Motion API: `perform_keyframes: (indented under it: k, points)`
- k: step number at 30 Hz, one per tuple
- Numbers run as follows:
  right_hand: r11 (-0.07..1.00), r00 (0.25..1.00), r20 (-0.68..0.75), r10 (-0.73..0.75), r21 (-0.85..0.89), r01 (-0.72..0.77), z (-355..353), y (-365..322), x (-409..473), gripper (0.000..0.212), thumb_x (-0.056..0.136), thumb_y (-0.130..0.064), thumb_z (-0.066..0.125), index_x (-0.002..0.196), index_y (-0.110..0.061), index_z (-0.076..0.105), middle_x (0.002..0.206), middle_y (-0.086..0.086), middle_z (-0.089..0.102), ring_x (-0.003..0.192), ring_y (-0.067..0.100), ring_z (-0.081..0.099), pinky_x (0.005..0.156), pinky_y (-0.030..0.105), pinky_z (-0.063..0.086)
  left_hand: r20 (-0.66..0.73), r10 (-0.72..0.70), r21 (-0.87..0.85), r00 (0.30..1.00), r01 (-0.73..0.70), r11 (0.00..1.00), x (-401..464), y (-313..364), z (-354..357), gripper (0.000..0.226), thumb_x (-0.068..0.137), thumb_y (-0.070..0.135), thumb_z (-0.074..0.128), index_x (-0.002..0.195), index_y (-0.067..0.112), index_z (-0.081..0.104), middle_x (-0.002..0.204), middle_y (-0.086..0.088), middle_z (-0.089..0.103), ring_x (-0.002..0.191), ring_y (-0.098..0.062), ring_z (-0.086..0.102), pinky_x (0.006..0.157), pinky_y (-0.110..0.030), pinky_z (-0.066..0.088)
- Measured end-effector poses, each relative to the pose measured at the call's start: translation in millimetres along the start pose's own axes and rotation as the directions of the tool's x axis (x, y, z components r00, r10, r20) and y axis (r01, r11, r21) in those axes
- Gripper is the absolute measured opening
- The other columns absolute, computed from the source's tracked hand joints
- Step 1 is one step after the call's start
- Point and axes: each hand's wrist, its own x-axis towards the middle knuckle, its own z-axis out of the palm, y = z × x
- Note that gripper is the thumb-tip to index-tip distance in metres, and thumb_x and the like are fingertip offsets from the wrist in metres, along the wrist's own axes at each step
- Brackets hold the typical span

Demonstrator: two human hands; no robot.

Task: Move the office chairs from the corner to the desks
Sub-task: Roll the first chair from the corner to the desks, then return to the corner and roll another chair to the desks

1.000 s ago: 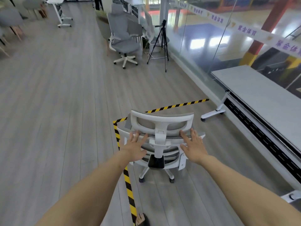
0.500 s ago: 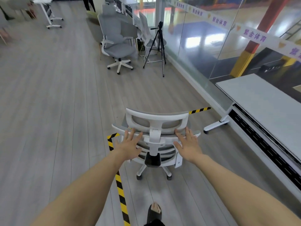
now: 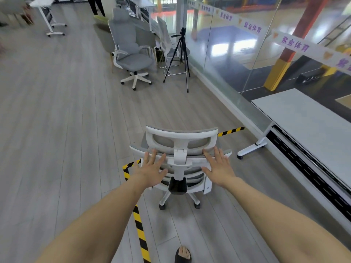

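1. The left hand (image 3: 152, 172) lies flat, fingers spread and straight, on the left of the white backrest of the office chair (image 3: 180, 149); the grip pinches nothing.
2. The right hand (image 3: 220, 168) mirrors it on the right side of the same backrest, fingers spread and straight, palm against the frame.
3. Between the two hands runs the chair's white central spine; just above the fingertips sits the curved headrest with grey mesh.
4. Below the hands the chair's castors stand on the grey plank floor (image 3: 57, 130), beside a yellow-and-black tape line (image 3: 139, 226) that passes under the left forearm.
5. To the right of the right hand stands a white worktop (image 3: 303, 118) on wheeled legs, along a glass wall.
6. Well ahead of the hands stands a second grey office chair (image 3: 131, 52), with a black tripod (image 3: 180, 56) just to its right.
7. A white banner (image 3: 294, 43) on the glass carries purple characters that seem to read "紫金体育"; the blur makes this uncertain.
8. Near the person, below the right forearm, a foot in a dark sandal (image 3: 183, 254) shows.
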Motion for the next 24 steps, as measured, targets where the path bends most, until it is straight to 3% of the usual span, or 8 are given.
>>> perform_keyframes:
  k: [5,12,15,19,24]
  points:
    - [0.995,0.996,-0.008,0.090,0.053,-0.089,5.9,-21.9,-44.0,0.071,0.106,-0.050,0.037,0.163,-0.035,-0.001,0.170,0.010,-0.017,0.157,0.033,-0.014,0.127,0.050,0.003,-0.110,0.095,0.030,0.989,-0.092,0.995,-28.5,2.8,6.5,0.064,0.106,0.060,0.021,0.162,0.041,-0.003,0.171,-0.001,-0.017,0.158,-0.031,-0.014,0.123,-0.065,0.006]
    - [0.940,0.956,-0.025,0.294,0.190,-0.284,16.9,-50.8,-159.3,0.054,0.105,-0.046,0.041,0.154,-0.025,0.040,0.159,0.011,0.037,0.148,0.033,0.032,0.119,0.046,0.027,-0.201,0.312,0.140,0.929,-0.288,0.947,-96.1,21.7,22.0,0.063,0.106,0.057,0.024,0.162,0.029,0.016,0.170,-0.005,0.013,0.156,-0.029,0.011,0.119,-0.057,0.023]
    - [0.905,0.917,-0.069,0.393,0.207,-0.372,20.9,-53.4,-227.2,0.052,0.105,-0.040,0.045,0.152,-0.019,0.043,0.162,0.012,0.035,0.148,0.032,0.033,0.120,0.044,0.028,-0.161,0.427,0.198,0.890,-0.394,0.897,-123.7,55.6,36.9,0.064,0.106,0.057,0.024,0.162,0.028,0.016,0.170,-0.009,0.013,0.157,-0.030,0.008,0.119,-0.059,0.024]
    - [0.823,0.831,-0.108,0.546,0.254,-0.508,33.0,-38.8,-331.5,0.052,0.105,-0.042,0.046,0.153,-0.021,0.043,0.162,0.012,0.035,0.147,0.032,0.034,0.120,0.043,0.028,-0.131,0.601,0.303,0.789,-0.545,0.782,-167.8,124.0,66.8,0.063,0.104,0.056,0.028,0.159,0.027,0.023,0.161,-0.009,0.031,0.150,-0.030,0.023,0.114,-0.056,0.033]
    - [0.689,0.681,-0.139,0.719,0.272,-0.671,49.5,-6.7,-479.1,0.052,0.106,-0.044,0.044,0.153,-0.021,0.043,0.161,0.010,0.036,0.148,0.029,0.034,0.118,0.043,0.031,-0.006,0.761,0.369,0.649,-0.706,0.605,-247.7,226.4,109.2,0.063,0.107,0.056,0.024,0.163,0.028,0.016,0.170,-0.008,0.017,0.157,-0.029,0.012,0.119,-0.054,0.026]
